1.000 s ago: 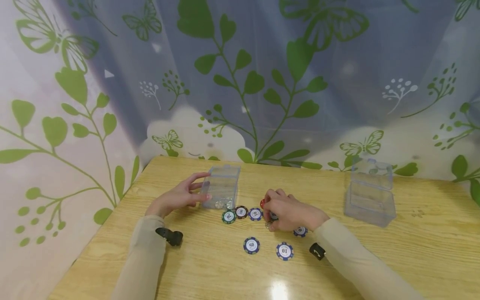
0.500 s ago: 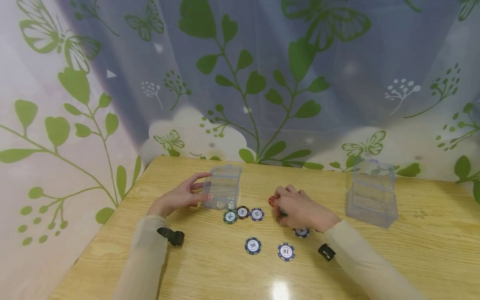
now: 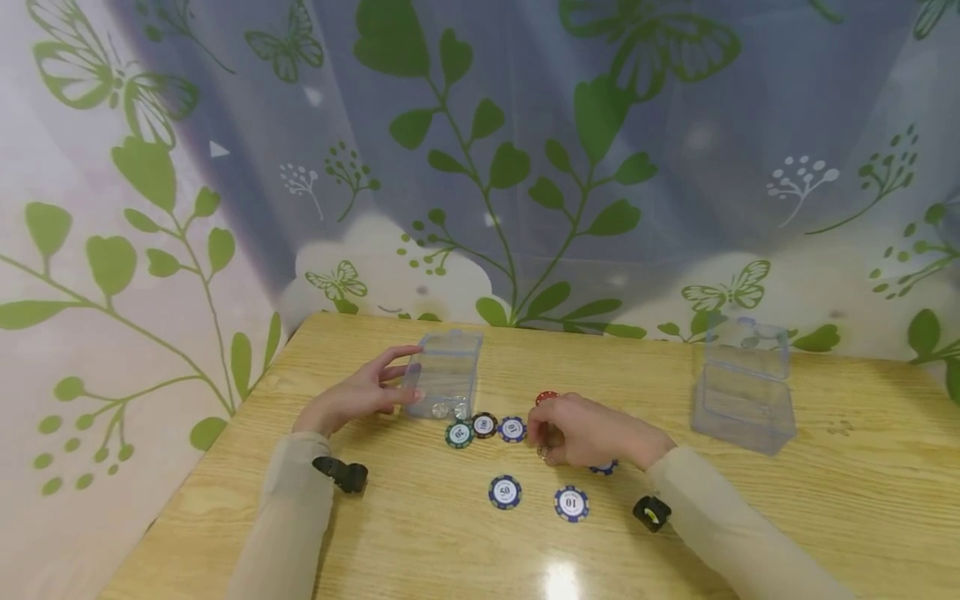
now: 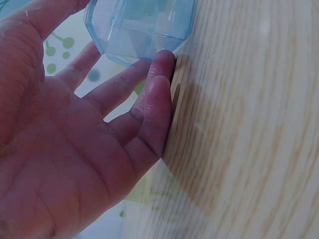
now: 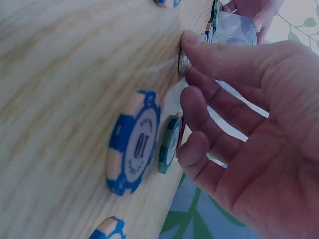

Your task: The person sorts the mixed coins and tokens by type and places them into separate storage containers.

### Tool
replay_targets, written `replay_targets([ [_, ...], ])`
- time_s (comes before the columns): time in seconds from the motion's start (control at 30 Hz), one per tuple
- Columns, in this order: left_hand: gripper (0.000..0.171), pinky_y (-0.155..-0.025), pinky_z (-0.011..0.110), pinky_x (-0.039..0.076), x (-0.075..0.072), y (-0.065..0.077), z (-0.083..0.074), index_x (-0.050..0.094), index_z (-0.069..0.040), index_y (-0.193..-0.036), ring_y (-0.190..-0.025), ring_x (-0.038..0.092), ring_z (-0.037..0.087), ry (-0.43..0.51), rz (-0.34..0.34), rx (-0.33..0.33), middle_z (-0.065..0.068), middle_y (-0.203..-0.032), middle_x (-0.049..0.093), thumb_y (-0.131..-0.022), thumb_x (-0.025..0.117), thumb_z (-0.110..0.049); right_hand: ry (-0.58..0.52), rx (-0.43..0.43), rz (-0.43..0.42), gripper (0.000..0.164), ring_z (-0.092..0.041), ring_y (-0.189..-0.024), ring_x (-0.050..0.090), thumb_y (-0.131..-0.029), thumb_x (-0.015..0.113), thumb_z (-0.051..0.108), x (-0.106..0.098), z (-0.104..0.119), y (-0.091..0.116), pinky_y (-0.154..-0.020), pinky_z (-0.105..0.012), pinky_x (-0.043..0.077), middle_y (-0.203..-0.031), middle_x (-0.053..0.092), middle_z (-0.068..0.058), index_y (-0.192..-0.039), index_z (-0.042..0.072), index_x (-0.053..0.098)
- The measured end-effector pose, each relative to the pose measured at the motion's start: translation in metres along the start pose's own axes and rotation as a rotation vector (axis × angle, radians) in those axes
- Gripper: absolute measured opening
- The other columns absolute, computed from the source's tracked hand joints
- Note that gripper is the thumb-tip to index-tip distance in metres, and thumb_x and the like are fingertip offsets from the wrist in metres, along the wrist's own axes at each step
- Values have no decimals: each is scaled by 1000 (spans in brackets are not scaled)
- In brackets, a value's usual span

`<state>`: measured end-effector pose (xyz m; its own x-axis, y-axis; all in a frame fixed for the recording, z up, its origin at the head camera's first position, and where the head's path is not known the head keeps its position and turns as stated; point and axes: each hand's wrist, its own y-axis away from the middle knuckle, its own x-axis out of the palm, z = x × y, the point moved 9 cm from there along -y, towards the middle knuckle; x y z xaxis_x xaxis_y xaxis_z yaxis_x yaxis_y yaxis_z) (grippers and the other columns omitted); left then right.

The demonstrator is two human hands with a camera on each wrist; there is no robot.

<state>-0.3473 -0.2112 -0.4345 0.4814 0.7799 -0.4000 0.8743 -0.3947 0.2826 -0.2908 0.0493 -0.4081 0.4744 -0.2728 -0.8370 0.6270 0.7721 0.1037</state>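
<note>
My left hand holds the left side of a clear plastic box, thumb at the front and fingers farther back. Two small shiny round pieces lie in the box's front part. Between my right thumb and forefinger is a small shiny disc, pinched low over the table; its exact kind cannot be told. The right hand covers a green poker chip in the head view. A red chip lies just behind that hand, and a blue chip peeks out under the wrist.
Green, black and blue chips lie in a row before the box. Nearer are a blue 50 chip and a blue 10 chip. A second clear box stands at right, lid raised. A patterned curtain hangs behind.
My right hand first shifts right, then comes back left and slightly nearer, uncovering more of the red chip. The left hand and its box stay in place.
</note>
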Motion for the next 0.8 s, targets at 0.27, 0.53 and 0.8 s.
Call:
replay_targets([
  [0.27,84,-99,44,51,0,0,1,22,-31,-162,-149,40,39,0,3,4,17,-171,17,-96,73,-36,-5,60,35,24,-6,-78,55,-85,74,-3,4,-6,-3,-73,-24,50,-89,64,3,-98,16,67],
  [0.53,83,-93,41,52,0,-1,2,22,-31,-163,-153,32,40,4,0,1,18,-171,18,-97,72,-34,-61,60,49,19,-7,-72,49,-88,72,-1,6,-11,-3,-69,-24,44,-82,59,7,-95,17,68],
  [0.8,84,-92,39,53,-1,-2,2,22,-31,-163,-151,36,40,3,-7,4,18,-171,17,-96,73,-36,-139,-47,40,13,-2,-68,51,-88,77,6,7,-8,-1,-64,-19,44,-77,60,9,-87,16,69],
])
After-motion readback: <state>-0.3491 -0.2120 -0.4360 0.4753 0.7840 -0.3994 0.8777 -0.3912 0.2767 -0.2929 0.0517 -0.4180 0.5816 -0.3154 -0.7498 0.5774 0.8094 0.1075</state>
